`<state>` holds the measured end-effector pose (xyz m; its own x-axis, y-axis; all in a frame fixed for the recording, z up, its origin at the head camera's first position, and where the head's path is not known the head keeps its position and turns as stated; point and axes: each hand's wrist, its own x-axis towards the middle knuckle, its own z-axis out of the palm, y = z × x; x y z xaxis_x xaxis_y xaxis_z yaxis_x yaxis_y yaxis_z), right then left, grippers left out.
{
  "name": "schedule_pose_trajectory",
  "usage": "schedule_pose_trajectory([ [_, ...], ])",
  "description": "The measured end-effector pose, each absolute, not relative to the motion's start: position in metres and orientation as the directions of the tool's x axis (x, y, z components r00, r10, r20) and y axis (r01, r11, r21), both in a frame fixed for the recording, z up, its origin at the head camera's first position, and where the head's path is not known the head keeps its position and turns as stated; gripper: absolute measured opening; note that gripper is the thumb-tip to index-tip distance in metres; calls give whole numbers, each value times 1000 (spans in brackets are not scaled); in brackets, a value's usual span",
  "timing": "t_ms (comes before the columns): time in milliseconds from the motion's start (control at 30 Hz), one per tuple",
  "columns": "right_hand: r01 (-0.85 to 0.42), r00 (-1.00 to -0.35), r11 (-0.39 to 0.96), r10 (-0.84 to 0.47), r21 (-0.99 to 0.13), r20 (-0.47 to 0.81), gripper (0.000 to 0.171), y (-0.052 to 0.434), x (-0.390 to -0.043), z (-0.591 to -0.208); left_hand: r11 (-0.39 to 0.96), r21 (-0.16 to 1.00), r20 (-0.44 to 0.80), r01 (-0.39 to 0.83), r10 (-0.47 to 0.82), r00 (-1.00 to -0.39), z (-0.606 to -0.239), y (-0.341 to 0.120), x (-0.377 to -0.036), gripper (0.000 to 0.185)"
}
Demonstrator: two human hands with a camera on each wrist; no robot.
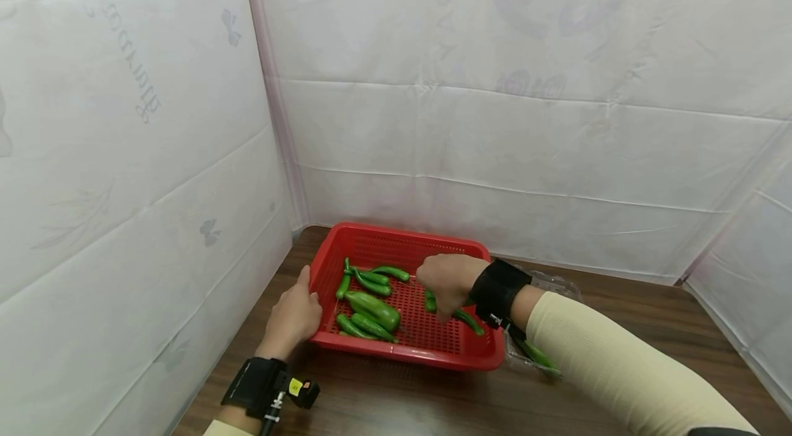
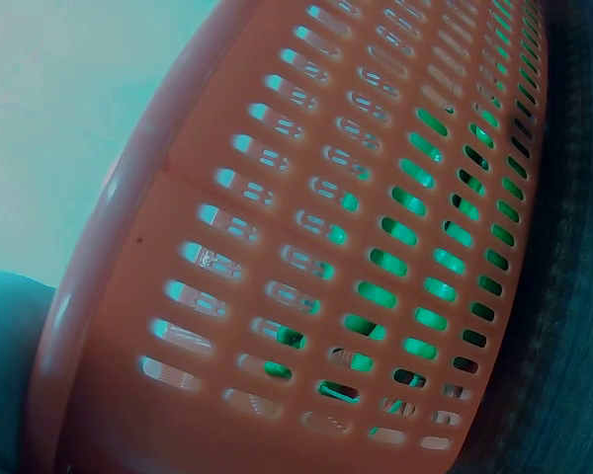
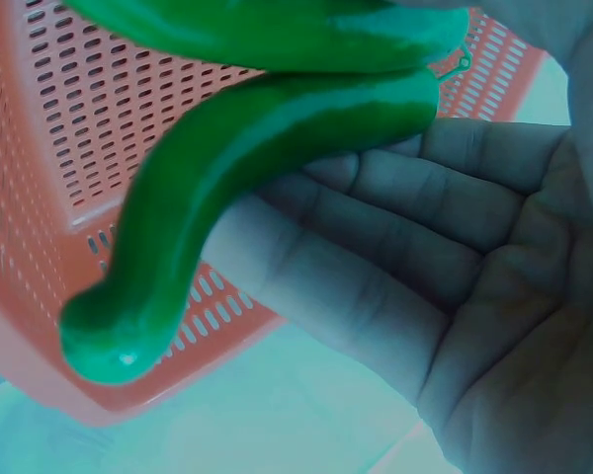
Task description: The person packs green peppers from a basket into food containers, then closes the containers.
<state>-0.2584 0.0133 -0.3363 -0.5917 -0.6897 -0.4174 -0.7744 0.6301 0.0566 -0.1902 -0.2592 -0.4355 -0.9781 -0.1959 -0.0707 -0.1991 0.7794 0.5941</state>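
Over the red perforated plastic basket (image 1: 421, 242), right hand (image 1: 449, 279), grip closed on glossy elongated green peppers (image 3: 277, 126), is best held low; left hand (image 1: 292, 315) touches the rim (image 1: 433, 356), grip unclear.

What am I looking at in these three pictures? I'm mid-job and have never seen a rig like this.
There's no machine here: a person works with bare hands, so each "grip" is a hand. The wide picture comes from a camera on the head; the other two come from one on each wrist. On the brown table stands a red basket with green peppers inside. The left grip is at the basket's left side; its camera shows the slotted wall. The right grip, over the basket, appears to hold a curved pepper and another pepper beside it. A clear container sits partly behind the right sleeve.
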Motion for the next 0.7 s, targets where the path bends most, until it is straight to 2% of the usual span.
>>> schedule_pose_trajectory([
  [400, -755, -612, 652, -660, 72, -436, 35, 15, -259, -333, 778, 598, -68, -194, -192, -979, -436, -259, -190, 68],
  [700, -764, -605, 641, -669, 77, -432, 41, 16, -259, -333, 777, 598, -72, -196, -191, -979, -435, -260, -191, 68],
])
